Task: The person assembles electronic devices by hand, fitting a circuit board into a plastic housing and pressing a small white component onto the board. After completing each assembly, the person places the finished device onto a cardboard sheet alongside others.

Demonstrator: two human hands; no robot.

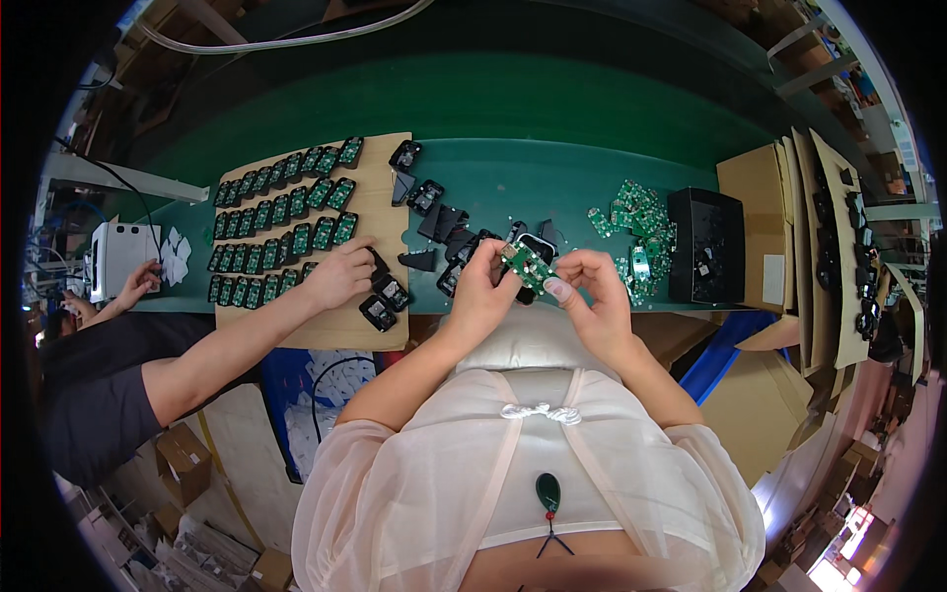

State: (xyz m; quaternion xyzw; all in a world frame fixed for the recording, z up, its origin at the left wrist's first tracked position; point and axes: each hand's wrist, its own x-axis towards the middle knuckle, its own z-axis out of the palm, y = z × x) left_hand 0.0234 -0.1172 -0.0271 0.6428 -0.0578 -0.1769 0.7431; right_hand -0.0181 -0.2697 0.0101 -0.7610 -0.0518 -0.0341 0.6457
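Note:
Between my two hands a small green circuit board [526, 262] is held up over the near edge of the bench. The fingers of my left hand [481, 294] pinch its left end. My right hand [602, 301] has its thumb against the right end, with the fingers curled behind. Beyond the board lies an open black plastic housing [536, 244], partly hidden by it. More black housings [426, 196] are scattered left of my hands. To the right is a loose heap of green circuit boards [639, 219].
Rows of housings with boards fitted [281, 209] cover a cardboard sheet [380, 158] at left. A co-worker's hand [343, 276] reaches over its near right part. A black bin [706, 247] of small dark parts and upright cardboard [750, 183] stand at right. A white machine [123, 259] is far left.

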